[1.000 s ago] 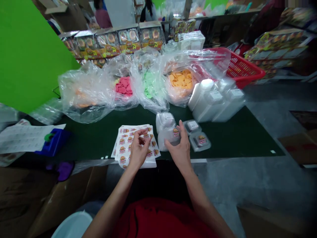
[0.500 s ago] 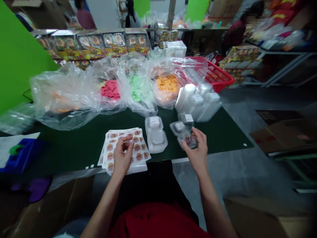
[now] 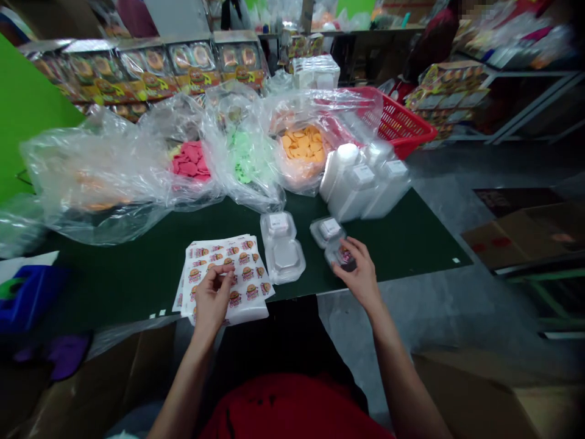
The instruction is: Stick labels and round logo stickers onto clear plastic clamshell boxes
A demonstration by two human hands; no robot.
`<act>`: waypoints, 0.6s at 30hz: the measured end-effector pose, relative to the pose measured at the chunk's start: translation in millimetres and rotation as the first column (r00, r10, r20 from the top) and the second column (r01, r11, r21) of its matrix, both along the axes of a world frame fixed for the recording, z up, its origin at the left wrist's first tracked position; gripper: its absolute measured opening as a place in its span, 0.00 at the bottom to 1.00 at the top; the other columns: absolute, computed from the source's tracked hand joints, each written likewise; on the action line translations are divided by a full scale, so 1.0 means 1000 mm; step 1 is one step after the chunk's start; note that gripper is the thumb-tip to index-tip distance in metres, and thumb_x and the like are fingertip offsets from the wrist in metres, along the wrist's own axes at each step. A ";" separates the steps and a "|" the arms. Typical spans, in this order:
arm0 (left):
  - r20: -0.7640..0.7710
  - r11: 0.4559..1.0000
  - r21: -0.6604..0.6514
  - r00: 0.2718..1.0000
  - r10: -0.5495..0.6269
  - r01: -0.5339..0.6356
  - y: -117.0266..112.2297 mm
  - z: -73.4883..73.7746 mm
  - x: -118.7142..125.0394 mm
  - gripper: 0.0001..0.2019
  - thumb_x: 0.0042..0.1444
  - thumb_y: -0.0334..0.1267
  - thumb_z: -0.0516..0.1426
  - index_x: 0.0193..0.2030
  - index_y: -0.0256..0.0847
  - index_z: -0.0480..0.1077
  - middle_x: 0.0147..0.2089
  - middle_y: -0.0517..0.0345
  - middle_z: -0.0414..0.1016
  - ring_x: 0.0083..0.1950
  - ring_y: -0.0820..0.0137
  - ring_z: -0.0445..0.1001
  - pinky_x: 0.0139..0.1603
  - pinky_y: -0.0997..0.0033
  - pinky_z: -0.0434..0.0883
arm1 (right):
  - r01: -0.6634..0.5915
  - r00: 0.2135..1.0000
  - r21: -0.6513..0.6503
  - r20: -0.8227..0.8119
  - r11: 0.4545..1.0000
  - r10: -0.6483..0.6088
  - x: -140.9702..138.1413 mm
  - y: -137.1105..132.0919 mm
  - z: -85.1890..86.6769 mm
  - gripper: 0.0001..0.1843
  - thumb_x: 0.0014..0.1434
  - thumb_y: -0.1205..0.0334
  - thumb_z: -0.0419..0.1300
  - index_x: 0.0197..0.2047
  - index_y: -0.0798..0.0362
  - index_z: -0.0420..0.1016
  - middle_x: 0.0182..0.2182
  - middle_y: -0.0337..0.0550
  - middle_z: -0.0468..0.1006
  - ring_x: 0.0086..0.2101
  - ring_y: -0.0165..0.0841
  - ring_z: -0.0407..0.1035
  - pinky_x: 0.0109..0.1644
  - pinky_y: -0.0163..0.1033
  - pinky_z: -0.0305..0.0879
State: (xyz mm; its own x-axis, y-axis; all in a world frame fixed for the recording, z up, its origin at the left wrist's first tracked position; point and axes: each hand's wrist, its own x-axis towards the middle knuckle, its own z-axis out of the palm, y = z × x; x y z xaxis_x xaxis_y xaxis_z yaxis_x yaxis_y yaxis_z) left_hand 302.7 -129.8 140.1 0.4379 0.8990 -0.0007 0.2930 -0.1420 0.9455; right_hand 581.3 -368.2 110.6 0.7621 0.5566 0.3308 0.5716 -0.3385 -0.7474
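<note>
Well rt. of the sticker sheets (image 3: 249, 268), R hand (image 3: 361, 274) grips the near half of a clear container (image 3: 335, 249) betw. thumb & fingers: thumb at near side, fingertips at far side, spread across it. Burger sticker on that half, partly hidden by fingers; lettering too small to read. Far half has a white label (image 3: 331, 227), print illegible.

L hand (image 3: 212, 299) is over the sheets' near-left part, thumb & index close tog., other fingers curled; can't tell if tips meet or pinch anything. Sheets: rows of cartoon burgers w/ pinkish lettering, unreadable at this res.

Just rt. of sheets: open clear clamshell (image 3: 285, 259), also w/ white label on far half, print tiny.

Beyond & rt. of sheets: stacked containers (image 3: 356, 192), white labels on top, txt blurred. Red basket (image 3: 406, 125) farther back.

Behind sheets, L to R: bagged pink pieces (image 3: 191, 161), green pieces (image 3: 247, 158), orange pieces (image 3: 304, 144). Behind those, burger packs (image 3: 105, 73) w/ orange-yellow printed fronts, wording unclear. Blue holder (image 3: 31, 299) well L of sheets.
</note>
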 end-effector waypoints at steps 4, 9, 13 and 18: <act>-0.041 0.999 0.026 0.999 0.031 -0.030 0.001 -0.002 -0.003 0.14 0.59 0.48 0.62 0.45 0.41 0.77 0.32 0.59 0.76 0.31 0.70 0.71 0.35 0.72 0.67 | -0.023 0.997 -0.171 0.063 0.985 0.035 0.002 -0.006 0.007 0.27 0.62 0.52 0.64 0.64 0.45 0.75 0.68 0.54 0.69 0.70 0.58 0.60 0.72 0.77 0.47; -0.131 0.985 0.170 0.990 0.049 -0.026 -0.003 0.003 -0.031 0.13 0.64 0.46 0.60 0.47 0.41 0.78 0.41 0.55 0.81 0.36 0.67 0.75 0.39 0.69 0.72 | 0.032 0.997 0.060 -0.077 0.998 -0.027 -0.057 -0.014 0.037 0.21 0.65 0.47 0.66 0.58 0.45 0.79 0.62 0.52 0.76 0.63 0.51 0.68 0.68 0.63 0.62; -0.243 0.953 0.283 0.969 -0.034 0.104 -0.007 0.002 -0.065 0.12 0.69 0.44 0.55 0.48 0.43 0.79 0.53 0.50 0.83 0.53 0.60 0.80 0.57 0.59 0.74 | -0.312 0.634 0.134 -0.707 0.940 0.312 -0.155 0.004 0.015 0.17 0.65 0.44 0.65 0.41 0.50 0.84 0.40 0.47 0.84 0.42 0.41 0.78 0.50 0.47 0.73; -0.485 0.871 0.389 0.871 -0.084 0.300 -0.012 -0.014 -0.078 0.18 0.71 0.37 0.53 0.63 0.45 0.75 0.73 0.46 0.70 0.78 0.49 0.61 0.75 0.32 0.53 | -0.242 -0.130 0.320 -0.946 0.916 0.296 -0.238 0.054 -0.039 0.36 0.40 0.45 0.81 0.52 0.48 0.82 0.45 0.47 0.87 0.40 0.40 0.82 0.42 0.41 0.72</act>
State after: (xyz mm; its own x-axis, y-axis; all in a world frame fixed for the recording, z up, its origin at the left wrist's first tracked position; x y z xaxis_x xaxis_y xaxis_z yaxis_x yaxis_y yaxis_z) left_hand 224.3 -141.9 126.2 0.6510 0.7467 0.1367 0.5808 -0.6059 0.5437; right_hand 343.3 -314.0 71.6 0.0844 0.8249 -0.5589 -0.7108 -0.3433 -0.6140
